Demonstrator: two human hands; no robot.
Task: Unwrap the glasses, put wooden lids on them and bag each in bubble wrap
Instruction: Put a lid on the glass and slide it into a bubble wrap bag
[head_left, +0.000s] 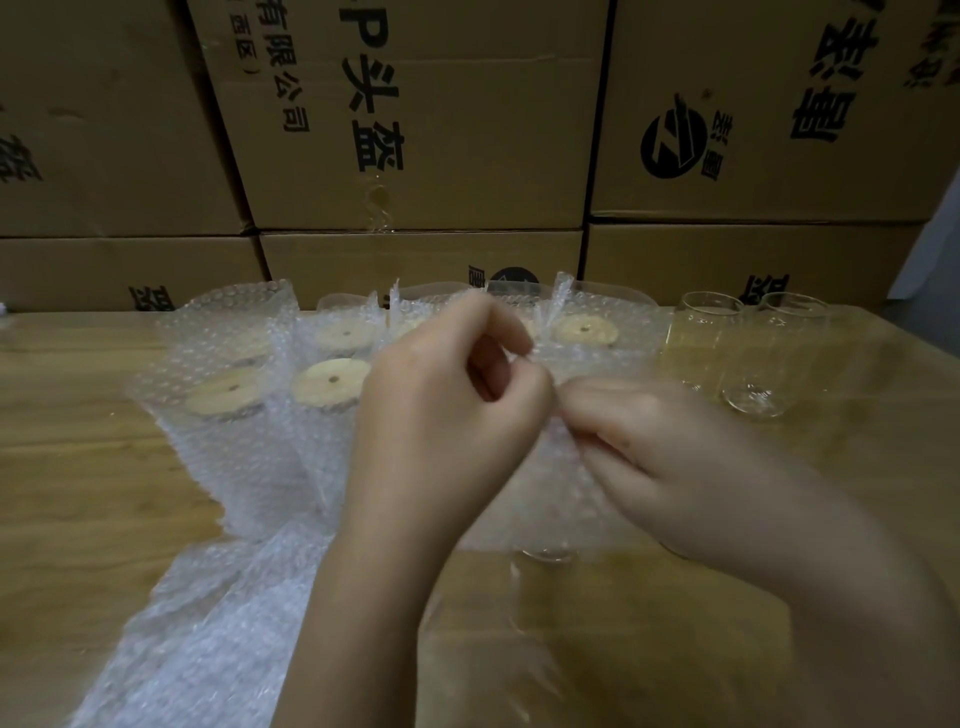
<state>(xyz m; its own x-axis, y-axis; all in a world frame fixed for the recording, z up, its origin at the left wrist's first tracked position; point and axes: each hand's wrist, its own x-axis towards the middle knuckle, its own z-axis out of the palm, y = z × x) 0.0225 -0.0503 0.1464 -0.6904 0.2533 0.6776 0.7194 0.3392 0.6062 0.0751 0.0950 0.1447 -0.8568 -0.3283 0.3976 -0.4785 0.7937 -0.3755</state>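
Cardboard cartons (415, 130) with black print are stacked like a wall behind the wooden bench (78, 467), and the job looks well under way.

Over on the left and through the middle stands a cluster of bagged glasses (270, 395). I can count at least four wooden lids (330, 382) showing pale through the bubble wrap, and there may be another hidden behind the hands. Those look finished.

At the far right two bare glasses (737, 353) stand just beside each other. They are unwrapped, with no lids and no bags, so they are yet to be done.

Now the hands, front and centre. The left hand (447, 415) has its fingers curled and is pinching the top edge of a bubble-wrap bag (519, 493). The right hand (675, 457) meets it almost knuckle to knuckle, fingertips nipped onto the same edge. It is a little blurred, so I can't say exactly how those fingers lie.

The bag hangs below and between the two hands. At its bottom a round glass base (548, 555) shows close to the bench, so I'd judge there is a glass inside. Whether its lid is on I cannot tell, because the hands cover the top.

A heap of loose bubble wrap (208, 623) spills across the near left of the bench, by the left forearm.

My read is that the person is working the mouth of this bag, with this one nearly done and two glasses left.
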